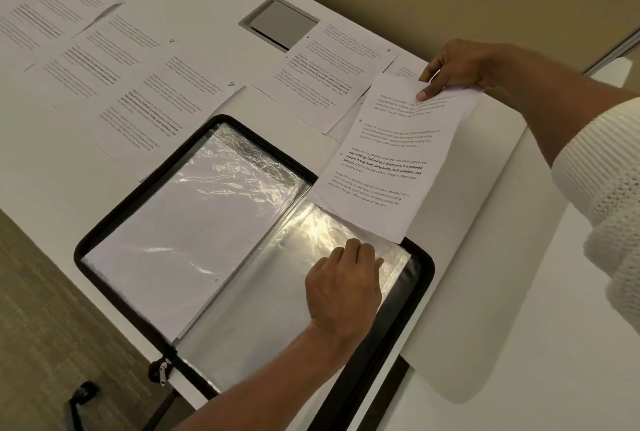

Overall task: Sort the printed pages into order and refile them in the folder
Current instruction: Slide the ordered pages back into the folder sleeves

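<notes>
Black zip folder (pixel 425 278) open flat on the white table (pixel 485 326), lower centre of the frame, zip pull (pixel 162 370) hanging at its lower edge. Left half filled with a clear pocket over a blank white sheet (pixel 180 230); right half showing a shiny plastic sleeve (pixel 277 292) catching glare. Left hand (pixel 343 285), reaching up from the bottom edge, resting on that plastic sleeve with fingers curled down over its upper edge, apparently gripping it, though fingertips hidden under the knuckles. Right hand (pixel 450 67), entering from the right of the frame below a white knit cuff (pixel 602 188), pinching the top edge of one printed page (pixel 391 153) between thumb and fingers. Page tilted, text facing up, its lower corner over the folder's right half, just above the left hand. Loose pages (pixel 156 112) spread text-up across the table from centre to upper left, overlapping one another, the nearest touching the folder's upper rim and marked with a handwritten number in blue. Further sheets (pixel 322 77) above centre, partly under the held page. Grey recessed hatch (pixel 280 20) in the tabletop near top centre. Brownish floor (pixel 41 292) at lower left.
</notes>
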`<state>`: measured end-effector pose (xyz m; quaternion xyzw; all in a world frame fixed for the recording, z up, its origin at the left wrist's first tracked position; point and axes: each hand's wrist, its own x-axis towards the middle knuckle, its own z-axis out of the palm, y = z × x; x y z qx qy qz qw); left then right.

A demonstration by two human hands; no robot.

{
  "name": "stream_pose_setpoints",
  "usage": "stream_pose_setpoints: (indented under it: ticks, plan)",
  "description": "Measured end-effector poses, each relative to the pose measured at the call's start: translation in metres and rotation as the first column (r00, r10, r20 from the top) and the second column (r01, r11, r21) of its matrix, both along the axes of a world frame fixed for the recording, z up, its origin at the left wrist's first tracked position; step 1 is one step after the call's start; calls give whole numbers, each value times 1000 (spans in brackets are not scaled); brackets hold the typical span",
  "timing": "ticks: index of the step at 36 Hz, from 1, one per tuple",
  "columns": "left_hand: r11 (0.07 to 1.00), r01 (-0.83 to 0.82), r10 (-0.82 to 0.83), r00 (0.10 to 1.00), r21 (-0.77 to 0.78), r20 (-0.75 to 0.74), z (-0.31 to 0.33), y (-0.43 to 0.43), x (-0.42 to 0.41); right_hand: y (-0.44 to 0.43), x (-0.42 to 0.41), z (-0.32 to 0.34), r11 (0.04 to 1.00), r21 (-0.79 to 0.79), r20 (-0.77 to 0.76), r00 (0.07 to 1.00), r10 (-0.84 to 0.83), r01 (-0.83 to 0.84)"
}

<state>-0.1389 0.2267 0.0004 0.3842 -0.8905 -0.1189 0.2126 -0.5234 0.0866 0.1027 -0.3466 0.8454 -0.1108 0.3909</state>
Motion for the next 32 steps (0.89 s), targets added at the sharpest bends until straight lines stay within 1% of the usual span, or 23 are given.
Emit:
stream_pose_setpoints:
  ticks: [5,9,16,19,25,32]
  plan:
    - [1000,7,-7,999,-5,-34,-1,0,2,2,1,-8,999,-29,-14,999,-33,33]
    - [1000,8,-8,999,-7,-47,0,1,3,2,0,-17,995,-73,22,997,-70,72]
    - [1000,18,-18,1000,-24,-23,1,0,6,4,8,-15,989,-41,114,984,-140,145]
    - [1000,18,-18,1000,-26,-24,0,-1,8,3,8,-12,988,-18,113,982,-150,153]
    - [1000,23,-23,1000,-11,-22,-4,0,10,0,6,-13,993,42,78,990,-116,113]
    - [1000,14,-14,999,-5,-38,-6,-1,13,0,13,-16,987,7,82,983,-163,163]
